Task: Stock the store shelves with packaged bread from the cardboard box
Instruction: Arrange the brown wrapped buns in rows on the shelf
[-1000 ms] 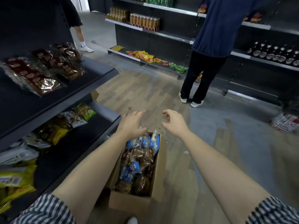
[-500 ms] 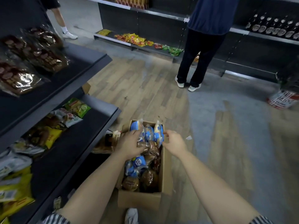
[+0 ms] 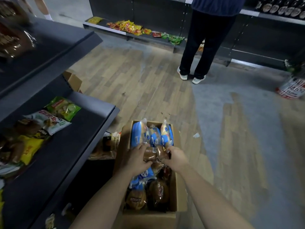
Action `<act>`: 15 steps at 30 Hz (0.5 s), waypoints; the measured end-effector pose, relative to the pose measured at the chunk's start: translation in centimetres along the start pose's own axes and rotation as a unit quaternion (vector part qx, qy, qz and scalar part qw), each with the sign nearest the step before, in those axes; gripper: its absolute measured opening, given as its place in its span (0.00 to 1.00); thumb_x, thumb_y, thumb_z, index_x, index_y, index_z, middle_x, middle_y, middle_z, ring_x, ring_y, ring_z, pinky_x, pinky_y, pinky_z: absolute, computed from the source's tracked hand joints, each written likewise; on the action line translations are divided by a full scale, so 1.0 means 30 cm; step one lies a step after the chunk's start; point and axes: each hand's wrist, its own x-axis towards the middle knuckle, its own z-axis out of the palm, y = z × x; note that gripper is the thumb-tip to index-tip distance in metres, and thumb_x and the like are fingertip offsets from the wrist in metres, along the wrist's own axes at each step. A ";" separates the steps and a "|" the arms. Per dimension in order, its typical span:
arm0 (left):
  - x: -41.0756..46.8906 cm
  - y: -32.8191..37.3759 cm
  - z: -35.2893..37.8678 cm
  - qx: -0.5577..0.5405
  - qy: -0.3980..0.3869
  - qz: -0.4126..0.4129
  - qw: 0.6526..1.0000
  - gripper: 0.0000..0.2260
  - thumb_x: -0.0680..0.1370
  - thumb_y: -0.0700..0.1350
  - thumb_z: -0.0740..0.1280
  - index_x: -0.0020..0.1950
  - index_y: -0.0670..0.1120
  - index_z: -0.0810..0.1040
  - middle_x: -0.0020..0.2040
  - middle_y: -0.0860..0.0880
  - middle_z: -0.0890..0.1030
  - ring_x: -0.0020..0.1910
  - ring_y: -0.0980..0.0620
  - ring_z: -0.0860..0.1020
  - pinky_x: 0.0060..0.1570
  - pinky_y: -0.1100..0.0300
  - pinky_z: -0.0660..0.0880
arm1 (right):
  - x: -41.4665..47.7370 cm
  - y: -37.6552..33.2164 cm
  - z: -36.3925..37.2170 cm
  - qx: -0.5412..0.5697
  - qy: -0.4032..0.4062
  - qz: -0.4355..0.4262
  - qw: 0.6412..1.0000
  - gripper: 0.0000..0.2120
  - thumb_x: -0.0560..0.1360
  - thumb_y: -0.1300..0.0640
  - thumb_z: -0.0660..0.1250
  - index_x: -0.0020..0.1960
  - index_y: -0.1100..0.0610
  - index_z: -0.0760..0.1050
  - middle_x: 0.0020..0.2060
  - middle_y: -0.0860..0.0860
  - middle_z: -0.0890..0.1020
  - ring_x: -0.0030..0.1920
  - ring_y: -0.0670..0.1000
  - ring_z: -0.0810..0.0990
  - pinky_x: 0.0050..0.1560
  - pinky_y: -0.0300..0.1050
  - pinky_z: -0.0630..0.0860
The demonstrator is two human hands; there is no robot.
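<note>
An open cardboard box point(image 3: 177, 192) stands on the floor beside the dark shelf unit. It holds blue-wrapped bread packs point(image 3: 152, 134) standing upright at its far end and brown buns in clear wrap point(image 3: 158, 193) nearer me. Both my hands are down inside the box. My left hand point(image 3: 136, 160) and my right hand point(image 3: 175, 156) each close around a clear pack of brown buns point(image 3: 154, 153) in the middle of the box. The dark lower shelf point(image 3: 69, 146) to the left carries several snack and bread packets.
A person in dark trousers and a blue top point(image 3: 203, 47) stands at the far shelves. A white and red bag point(image 3: 292, 87) sits on the floor at the right. Another cardboard box point(image 3: 73, 80) lies under the upper shelf. Loose bread packs point(image 3: 105, 149) lie under the lower shelf.
My hands have dropped from above the box into it and closed on the brown bun pack. The view has tilted downward and nearer to the box.
</note>
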 end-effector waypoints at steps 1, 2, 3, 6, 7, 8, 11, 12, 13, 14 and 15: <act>0.011 -0.008 0.019 -0.003 -0.003 0.000 1.000 0.34 0.74 0.55 0.71 0.77 0.53 0.61 0.75 0.53 0.66 0.71 0.50 0.67 0.69 0.52 0.67 | 0.014 0.005 0.019 0.004 -0.003 0.008 1.000 0.17 0.71 0.51 0.73 0.57 0.54 0.74 0.52 0.49 0.77 0.49 0.49 0.77 0.49 0.44 0.77; 0.021 -0.016 0.037 -0.007 -0.004 0.001 1.000 0.34 0.74 0.54 0.71 0.77 0.53 0.61 0.74 0.53 0.66 0.72 0.50 0.66 0.70 0.51 0.65 | 0.028 0.010 0.037 0.011 -0.006 0.016 1.000 0.19 0.71 0.50 0.73 0.59 0.54 0.73 0.53 0.50 0.78 0.51 0.50 0.78 0.49 0.44 0.76; 0.031 -0.023 0.054 -0.011 -0.002 0.003 1.000 0.34 0.74 0.53 0.72 0.77 0.53 0.62 0.74 0.52 0.66 0.72 0.50 0.65 0.71 0.51 0.64 | 0.039 0.014 0.054 0.016 -0.006 0.023 1.000 0.21 0.71 0.50 0.73 0.61 0.54 0.72 0.54 0.50 0.78 0.52 0.50 0.78 0.48 0.43 0.75; 0.046 -0.036 0.093 -0.028 0.009 -0.001 1.000 0.33 0.74 0.51 0.72 0.77 0.51 0.62 0.75 0.53 0.65 0.74 0.51 0.62 0.74 0.53 0.57 | 0.071 0.025 0.097 0.013 -0.005 0.030 0.999 0.24 0.71 0.48 0.74 0.63 0.53 0.70 0.53 0.50 0.78 0.53 0.51 0.78 0.51 0.44 0.77; 0.049 -0.040 0.102 -0.031 0.011 -0.002 0.999 0.33 0.74 0.51 0.72 0.77 0.51 0.62 0.75 0.53 0.65 0.74 0.51 0.61 0.73 0.54 0.55 | 0.080 0.027 0.108 0.012 -0.006 0.030 0.999 0.25 0.71 0.48 0.74 0.63 0.53 0.70 0.53 0.50 0.79 0.52 0.51 0.79 0.52 0.45 0.78; 0.051 -0.043 0.109 -0.031 0.012 -0.004 0.999 0.33 0.74 0.51 0.72 0.77 0.52 0.62 0.74 0.53 0.65 0.74 0.51 0.61 0.73 0.54 0.55 | 0.086 0.026 0.116 0.012 -0.009 0.029 0.999 0.24 0.72 0.48 0.73 0.64 0.53 0.69 0.53 0.50 0.79 0.53 0.50 0.79 0.53 0.46 0.78; 0.058 -0.048 0.115 -0.035 0.013 -0.010 0.999 0.33 0.74 0.50 0.72 0.77 0.52 0.62 0.74 0.54 0.66 0.74 0.52 0.61 0.74 0.53 0.54 | 0.099 0.017 0.126 0.012 -0.013 0.028 0.999 0.23 0.74 0.52 0.71 0.66 0.54 0.68 0.55 0.51 0.79 0.55 0.51 0.79 0.55 0.46 0.78; 0.061 -0.047 0.114 -0.042 0.010 -0.015 0.999 0.33 0.74 0.50 0.72 0.76 0.53 0.62 0.74 0.54 0.66 0.74 0.52 0.61 0.74 0.52 0.54 | 0.101 0.012 0.125 0.012 -0.009 0.026 1.000 0.22 0.75 0.53 0.70 0.66 0.54 0.68 0.55 0.51 0.79 0.54 0.52 0.79 0.54 0.46 0.78; 0.062 -0.046 0.112 -0.048 0.006 -0.019 0.999 0.33 0.74 0.49 0.72 0.76 0.53 0.62 0.73 0.54 0.66 0.74 0.52 0.61 0.74 0.52 0.54 | 0.102 0.010 0.123 0.012 -0.004 0.024 1.000 0.20 0.75 0.54 0.69 0.65 0.55 0.69 0.53 0.51 0.79 0.53 0.52 0.79 0.53 0.45 0.78; 0.061 -0.044 0.107 -0.052 0.003 -0.021 0.998 0.33 0.74 0.49 0.72 0.76 0.53 0.63 0.73 0.54 0.66 0.74 0.52 0.61 0.75 0.51 0.55 | 0.102 0.008 0.120 0.017 0.003 0.022 1.000 0.18 0.76 0.55 0.68 0.64 0.55 0.69 0.51 0.51 0.79 0.50 0.51 0.79 0.51 0.44 0.79; 0.058 -0.039 0.101 -0.054 0.002 -0.022 0.998 0.33 0.74 0.49 0.72 0.76 0.53 0.63 0.73 0.54 0.66 0.73 0.52 0.62 0.75 0.50 0.57 | 0.100 0.007 0.115 0.026 0.009 0.021 0.999 0.17 0.76 0.56 0.67 0.63 0.55 0.70 0.49 0.50 0.79 0.48 0.50 0.79 0.48 0.43 0.78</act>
